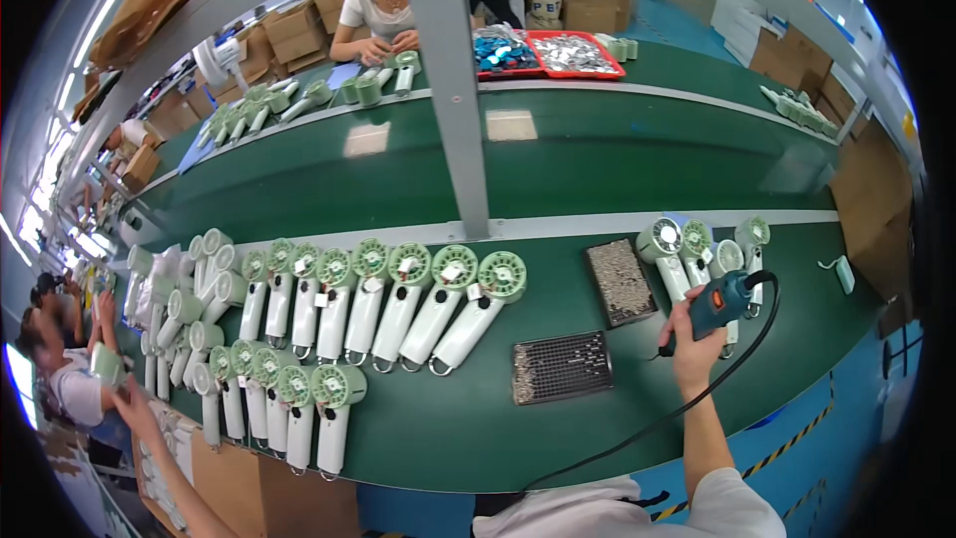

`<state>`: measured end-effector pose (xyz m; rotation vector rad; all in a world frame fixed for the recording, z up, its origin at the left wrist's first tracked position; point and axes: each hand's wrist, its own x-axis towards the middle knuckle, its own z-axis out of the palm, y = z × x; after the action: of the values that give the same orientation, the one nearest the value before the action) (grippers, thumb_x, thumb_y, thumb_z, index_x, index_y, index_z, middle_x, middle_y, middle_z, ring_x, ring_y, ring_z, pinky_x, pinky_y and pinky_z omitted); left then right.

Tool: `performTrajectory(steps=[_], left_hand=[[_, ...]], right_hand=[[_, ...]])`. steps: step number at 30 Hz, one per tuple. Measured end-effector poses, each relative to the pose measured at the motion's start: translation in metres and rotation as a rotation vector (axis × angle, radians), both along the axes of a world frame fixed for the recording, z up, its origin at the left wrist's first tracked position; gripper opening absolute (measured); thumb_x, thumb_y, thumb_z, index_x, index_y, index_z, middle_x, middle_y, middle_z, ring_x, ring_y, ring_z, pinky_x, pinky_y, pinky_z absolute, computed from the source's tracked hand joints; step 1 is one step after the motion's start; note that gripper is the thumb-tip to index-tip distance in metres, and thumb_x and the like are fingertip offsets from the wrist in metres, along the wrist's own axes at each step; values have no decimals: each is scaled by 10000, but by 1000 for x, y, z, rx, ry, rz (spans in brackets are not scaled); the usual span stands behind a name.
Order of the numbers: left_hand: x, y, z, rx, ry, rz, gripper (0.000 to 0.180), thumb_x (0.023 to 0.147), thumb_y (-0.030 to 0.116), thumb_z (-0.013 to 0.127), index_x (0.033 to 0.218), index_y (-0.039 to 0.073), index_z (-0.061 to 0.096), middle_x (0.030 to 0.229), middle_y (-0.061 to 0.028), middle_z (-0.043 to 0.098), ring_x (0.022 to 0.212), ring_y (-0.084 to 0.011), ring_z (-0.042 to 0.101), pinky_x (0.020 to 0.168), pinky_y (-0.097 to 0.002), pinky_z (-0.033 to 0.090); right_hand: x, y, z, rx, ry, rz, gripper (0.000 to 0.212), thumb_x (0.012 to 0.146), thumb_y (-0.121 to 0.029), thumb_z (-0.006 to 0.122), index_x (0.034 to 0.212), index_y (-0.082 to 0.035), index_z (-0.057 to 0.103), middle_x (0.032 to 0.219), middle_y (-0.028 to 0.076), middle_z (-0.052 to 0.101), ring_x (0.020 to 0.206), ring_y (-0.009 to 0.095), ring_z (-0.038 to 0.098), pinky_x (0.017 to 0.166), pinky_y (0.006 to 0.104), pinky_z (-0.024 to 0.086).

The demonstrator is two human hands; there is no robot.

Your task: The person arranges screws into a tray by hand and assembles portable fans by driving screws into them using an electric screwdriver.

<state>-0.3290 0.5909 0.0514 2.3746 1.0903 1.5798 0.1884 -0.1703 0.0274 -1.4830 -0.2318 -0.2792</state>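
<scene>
My right hand (694, 351) is closed around a dark teal electric screwdriver (721, 305) with an orange switch. A black cord runs from its rear end down toward my body. Several white-handled fans with pale green heads (695, 237) lie just beyond it, partly hidden by the tool. Two dark trays of small metal pieces, probably screws, lie left of this hand: a fuller one (619, 282) and a gridded one (563, 368). Out at the far left, my left hand (135, 408) seems closed on a handheld fan's pale green head (107, 364); its fingers are partly hidden.
Two rows of handheld fans (406, 299) cover the left half of the green table (438, 438). A metal post (443, 90) rises at the far edge. Across the belt, a person (378, 25) works beside red trays (573, 55). Another person (80, 379) sits left. A cardboard box (269, 493) stands below.
</scene>
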Motion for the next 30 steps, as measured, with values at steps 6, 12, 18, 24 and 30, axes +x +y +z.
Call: performTrajectory(steps=[6,12,18,24,30], left_hand=[[99,-202,83,-457,-376,-424,522,924,230,613,1359,-9,451,1117,-122,575,975,-200,567,903,-328,436],[213,-412,60,-1021,-489,-621,490,901,136,614,1337,-11,442,960,-107,588,770,-171,573,687,-291,480],[285,-496,2,-1531,-265,-873,395,886,65,640,1229,-3,456,929,-159,631,678,-185,605,637,-316,501],[292,-516,-28,-1704,-206,-924,451,906,59,634,1295,17,410,957,-101,634,714,-139,609,639,-282,491],[272,-530,-28,-1423,386,-767,663,791,82,764,1301,-9,352,1015,-156,688,865,-182,665,717,-317,531]], right_hand=[[-2,-16,-4,2,22,79,208,901,8,583,1067,-3,460,747,55,557,515,140,562,490,265,452],[0,-8,-7,-30,19,42,183,921,-1,581,1059,-6,461,698,55,552,505,139,563,492,268,454],[0,-16,6,-78,-60,-40,152,958,-15,534,1088,18,463,626,47,527,484,115,512,496,258,422],[-5,-4,27,85,-237,-52,180,947,-70,511,1106,-17,444,595,82,492,417,162,459,415,293,412],[-27,3,50,257,-242,245,207,995,-198,363,1163,-116,452,674,94,473,398,198,433,383,366,452]])
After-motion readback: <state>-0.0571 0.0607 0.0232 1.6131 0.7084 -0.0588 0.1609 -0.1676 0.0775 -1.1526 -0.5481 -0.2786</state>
